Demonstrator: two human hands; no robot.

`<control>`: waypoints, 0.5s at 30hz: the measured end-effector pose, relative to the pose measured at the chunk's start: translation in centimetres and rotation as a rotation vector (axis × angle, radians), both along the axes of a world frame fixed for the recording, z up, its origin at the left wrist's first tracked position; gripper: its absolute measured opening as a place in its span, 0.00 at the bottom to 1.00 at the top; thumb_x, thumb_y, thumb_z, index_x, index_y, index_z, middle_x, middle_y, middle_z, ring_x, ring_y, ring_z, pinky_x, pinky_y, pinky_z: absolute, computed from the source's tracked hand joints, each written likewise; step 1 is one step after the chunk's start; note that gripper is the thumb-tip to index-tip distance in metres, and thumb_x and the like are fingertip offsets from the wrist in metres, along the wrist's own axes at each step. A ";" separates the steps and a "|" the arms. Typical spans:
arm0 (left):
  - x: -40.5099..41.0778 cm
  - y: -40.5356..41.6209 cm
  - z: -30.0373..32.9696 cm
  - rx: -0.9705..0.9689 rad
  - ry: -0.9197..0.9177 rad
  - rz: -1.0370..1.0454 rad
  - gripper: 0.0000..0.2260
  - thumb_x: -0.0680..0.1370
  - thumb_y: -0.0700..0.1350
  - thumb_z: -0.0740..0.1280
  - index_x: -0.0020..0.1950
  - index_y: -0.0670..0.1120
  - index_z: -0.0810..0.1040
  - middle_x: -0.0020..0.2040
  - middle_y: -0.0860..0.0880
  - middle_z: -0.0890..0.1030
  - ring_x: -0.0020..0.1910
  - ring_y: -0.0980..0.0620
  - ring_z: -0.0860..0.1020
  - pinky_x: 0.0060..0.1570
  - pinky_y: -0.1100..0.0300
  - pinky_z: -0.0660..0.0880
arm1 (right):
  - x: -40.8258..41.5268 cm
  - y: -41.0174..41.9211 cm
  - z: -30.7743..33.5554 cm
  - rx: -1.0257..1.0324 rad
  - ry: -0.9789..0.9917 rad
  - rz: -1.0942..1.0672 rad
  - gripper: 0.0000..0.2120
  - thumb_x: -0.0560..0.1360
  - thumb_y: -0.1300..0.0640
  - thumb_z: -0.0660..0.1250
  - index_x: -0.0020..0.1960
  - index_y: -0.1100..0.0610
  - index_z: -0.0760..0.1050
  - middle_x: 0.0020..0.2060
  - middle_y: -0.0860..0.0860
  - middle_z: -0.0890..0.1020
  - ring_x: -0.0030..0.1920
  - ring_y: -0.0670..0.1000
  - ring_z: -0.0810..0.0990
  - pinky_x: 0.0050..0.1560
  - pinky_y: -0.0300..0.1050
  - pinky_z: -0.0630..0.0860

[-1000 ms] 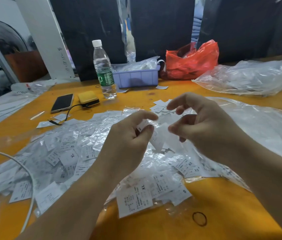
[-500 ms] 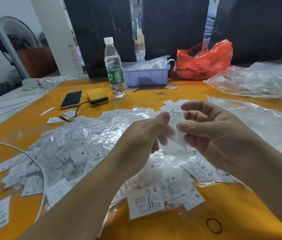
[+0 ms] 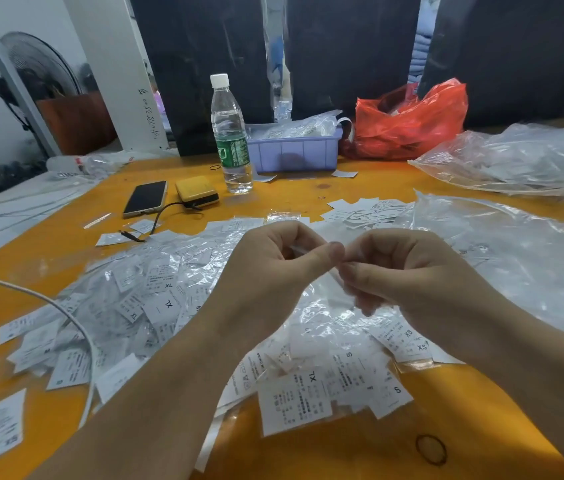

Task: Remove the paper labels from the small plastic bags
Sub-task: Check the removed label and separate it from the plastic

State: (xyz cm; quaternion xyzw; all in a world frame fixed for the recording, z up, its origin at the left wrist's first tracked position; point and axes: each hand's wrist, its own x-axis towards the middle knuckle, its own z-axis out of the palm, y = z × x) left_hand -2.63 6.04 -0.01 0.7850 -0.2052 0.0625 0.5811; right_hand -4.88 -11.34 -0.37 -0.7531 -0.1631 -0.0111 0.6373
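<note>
Clear small bag (image 3: pixel 334 271) now pinched between left hand (image 3: pixel 273 268) and right hand (image 3: pixel 408 271), closed together mid-table (previously apart); label presumably being worked out.

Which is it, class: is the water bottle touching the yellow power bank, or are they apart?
Apart. The head view shows bare orange table between the water bottle and the yellow power bank lying to its left.
</note>
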 end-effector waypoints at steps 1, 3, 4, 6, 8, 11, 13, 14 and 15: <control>0.0 0.0 0.0 -0.021 0.014 -0.002 0.08 0.73 0.50 0.73 0.36 0.49 0.81 0.29 0.58 0.77 0.29 0.62 0.72 0.32 0.70 0.69 | 0.0 -0.1 0.0 -0.004 -0.013 -0.002 0.04 0.74 0.62 0.69 0.44 0.64 0.80 0.33 0.56 0.81 0.32 0.52 0.78 0.34 0.43 0.76; 0.1 0.0 0.0 -0.071 0.042 -0.007 0.09 0.71 0.54 0.72 0.35 0.50 0.81 0.28 0.57 0.75 0.29 0.59 0.71 0.32 0.67 0.69 | 0.1 -0.2 0.1 0.011 -0.009 -0.017 0.04 0.76 0.65 0.66 0.45 0.64 0.79 0.32 0.56 0.81 0.31 0.53 0.79 0.33 0.43 0.77; 0.2 -0.1 0.0 -0.096 0.053 -0.008 0.10 0.71 0.54 0.72 0.35 0.49 0.81 0.28 0.56 0.74 0.28 0.57 0.70 0.32 0.67 0.69 | 0.1 -0.2 0.1 0.028 -0.001 -0.025 0.05 0.77 0.67 0.65 0.45 0.64 0.79 0.32 0.56 0.81 0.30 0.53 0.79 0.32 0.44 0.78; 0.2 -0.2 0.0 -0.136 0.068 -0.008 0.11 0.72 0.54 0.70 0.37 0.47 0.81 0.27 0.54 0.73 0.28 0.56 0.69 0.30 0.67 0.69 | 0.2 -0.2 0.1 0.052 0.006 -0.042 0.06 0.78 0.68 0.64 0.46 0.64 0.79 0.32 0.56 0.82 0.30 0.53 0.79 0.31 0.44 0.78; 0.3 -0.2 -0.1 -0.155 0.080 0.001 0.11 0.75 0.52 0.69 0.38 0.46 0.81 0.27 0.53 0.73 0.28 0.56 0.69 0.30 0.67 0.69 | 0.3 -0.3 0.0 0.078 0.015 -0.060 0.08 0.78 0.70 0.62 0.47 0.62 0.80 0.33 0.56 0.83 0.31 0.53 0.80 0.31 0.44 0.79; 0.4 -0.1 -0.1 -0.182 0.082 0.043 0.10 0.76 0.50 0.69 0.40 0.45 0.81 0.28 0.53 0.74 0.28 0.55 0.69 0.30 0.66 0.70 | 0.4 -0.2 -0.1 0.125 0.050 -0.092 0.10 0.78 0.71 0.61 0.50 0.61 0.79 0.36 0.57 0.85 0.33 0.54 0.83 0.31 0.43 0.79; 0.6 0.2 -0.1 -0.196 0.071 0.084 0.10 0.76 0.50 0.70 0.40 0.45 0.81 0.27 0.54 0.74 0.28 0.56 0.69 0.30 0.66 0.70 | 0.6 -0.3 -0.1 0.154 0.073 -0.124 0.13 0.78 0.73 0.59 0.46 0.62 0.81 0.37 0.58 0.85 0.36 0.54 0.85 0.31 0.42 0.80; 0.6 0.3 0.0 -0.203 0.064 0.102 0.09 0.76 0.49 0.70 0.39 0.45 0.80 0.27 0.54 0.73 0.28 0.57 0.69 0.30 0.66 0.70 | 0.7 -0.5 -0.1 0.167 0.077 -0.143 0.17 0.76 0.76 0.58 0.41 0.62 0.81 0.37 0.59 0.85 0.37 0.55 0.85 0.31 0.43 0.80; 0.7 0.5 0.1 -0.209 0.059 0.115 0.09 0.75 0.49 0.70 0.38 0.46 0.80 0.27 0.54 0.73 0.28 0.57 0.69 0.29 0.66 0.71 | 0.7 -0.6 0.1 0.175 0.078 -0.161 0.21 0.74 0.78 0.56 0.34 0.61 0.80 0.37 0.58 0.85 0.37 0.54 0.85 0.31 0.43 0.80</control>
